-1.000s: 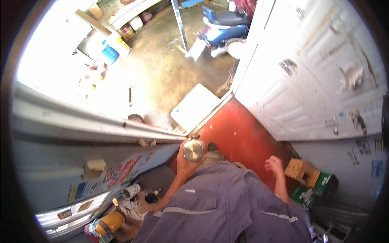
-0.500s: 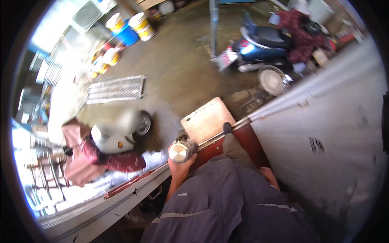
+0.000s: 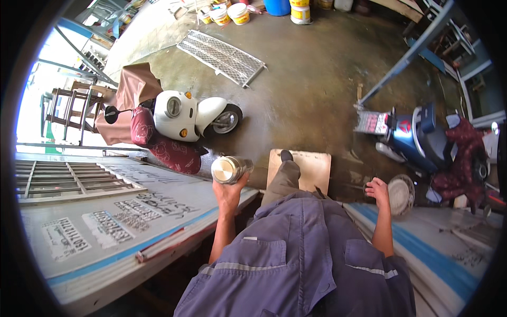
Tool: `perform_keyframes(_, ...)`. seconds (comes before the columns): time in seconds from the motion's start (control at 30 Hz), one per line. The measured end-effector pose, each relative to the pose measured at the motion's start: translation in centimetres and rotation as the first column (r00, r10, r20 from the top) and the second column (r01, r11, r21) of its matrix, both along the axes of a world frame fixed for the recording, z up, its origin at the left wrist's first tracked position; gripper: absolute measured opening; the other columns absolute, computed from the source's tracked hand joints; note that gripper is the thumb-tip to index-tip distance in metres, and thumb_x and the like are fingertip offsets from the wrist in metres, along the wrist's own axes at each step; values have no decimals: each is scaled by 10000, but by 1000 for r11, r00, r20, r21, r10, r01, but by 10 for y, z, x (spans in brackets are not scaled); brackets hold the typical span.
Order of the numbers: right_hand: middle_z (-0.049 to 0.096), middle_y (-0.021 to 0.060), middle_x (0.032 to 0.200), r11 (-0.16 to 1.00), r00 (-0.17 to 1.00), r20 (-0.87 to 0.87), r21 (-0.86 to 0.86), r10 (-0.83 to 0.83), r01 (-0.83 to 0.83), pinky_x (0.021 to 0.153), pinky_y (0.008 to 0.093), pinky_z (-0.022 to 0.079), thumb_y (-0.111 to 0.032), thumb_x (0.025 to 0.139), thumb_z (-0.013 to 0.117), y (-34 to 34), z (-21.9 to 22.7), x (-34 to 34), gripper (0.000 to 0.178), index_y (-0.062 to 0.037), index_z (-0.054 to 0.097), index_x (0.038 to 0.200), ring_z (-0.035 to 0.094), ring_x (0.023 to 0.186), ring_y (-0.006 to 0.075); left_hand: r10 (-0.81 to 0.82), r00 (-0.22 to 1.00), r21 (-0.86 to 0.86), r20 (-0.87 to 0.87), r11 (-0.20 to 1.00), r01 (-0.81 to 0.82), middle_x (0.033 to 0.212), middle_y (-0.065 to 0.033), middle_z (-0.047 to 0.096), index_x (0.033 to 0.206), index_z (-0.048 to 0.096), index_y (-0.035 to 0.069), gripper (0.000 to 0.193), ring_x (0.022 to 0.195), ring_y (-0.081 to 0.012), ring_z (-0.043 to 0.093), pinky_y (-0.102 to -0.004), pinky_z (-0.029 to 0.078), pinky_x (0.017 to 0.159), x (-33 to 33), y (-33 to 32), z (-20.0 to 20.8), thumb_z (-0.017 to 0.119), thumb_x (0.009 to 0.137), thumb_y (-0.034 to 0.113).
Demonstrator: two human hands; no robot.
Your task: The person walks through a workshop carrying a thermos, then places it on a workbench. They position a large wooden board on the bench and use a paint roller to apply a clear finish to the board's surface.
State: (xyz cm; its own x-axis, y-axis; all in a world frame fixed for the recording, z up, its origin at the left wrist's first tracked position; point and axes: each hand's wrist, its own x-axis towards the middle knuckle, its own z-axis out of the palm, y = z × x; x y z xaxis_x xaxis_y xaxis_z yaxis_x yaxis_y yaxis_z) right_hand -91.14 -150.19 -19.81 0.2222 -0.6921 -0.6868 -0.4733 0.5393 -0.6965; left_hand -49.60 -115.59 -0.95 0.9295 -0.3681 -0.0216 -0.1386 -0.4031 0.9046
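Note:
My left hand (image 3: 227, 196) is closed around a steel vacuum flask (image 3: 228, 170), its round metal end facing up toward me. The flask is held out in front, left of my body. Off to the right, my right hand (image 3: 379, 192) is raised with its fingers apart and partly bent, and I make out nothing held in it. A round pale ribbed lid or basin (image 3: 401, 194) lies just beyond that hand. One of my feet (image 3: 286, 155) rests on a flat beige board (image 3: 314, 166) in front of me.
White panels, one on the left (image 3: 174, 211) and one on the right (image 3: 422, 238), flank me. A white scooter (image 3: 177, 113) stands front left, a blue scooter (image 3: 417, 137) at right. On the wet floor lies a metal grate (image 3: 222, 58). Buckets (image 3: 238, 13) stand far off.
My view has swung round, bringing the left panel into sight. My right hand has come out from beside my body to the right. The flask stays in my left hand.

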Motion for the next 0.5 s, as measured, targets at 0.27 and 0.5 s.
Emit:
perform_keyframes(0.27, 693, 91, 873, 954, 960, -19, 112, 280, -277, 527, 282, 542, -133, 897, 591, -79, -117, 206, 134, -70, 625, 1011, 660, 642, 166, 136, 987, -155, -91, 977, -149, 1083, -80, 672, 1205, 579, 10, 589, 971, -177, 636, -325, 499, 888, 116, -72, -100, 852, 702, 147)
perform_keyframes(0.5, 620, 84, 705, 864, 864, 110, 60, 491, -499, 585, 362, 478, -169, 863, 578, -106, -258, 312, 182, -50, 644, 743, 605, 661, 204, 202, 967, -45, -156, 976, -211, 1049, -77, 658, 1185, 549, 3, 590, 953, -181, 625, -322, 495, 892, 244, -124, -151, 848, 697, 148)
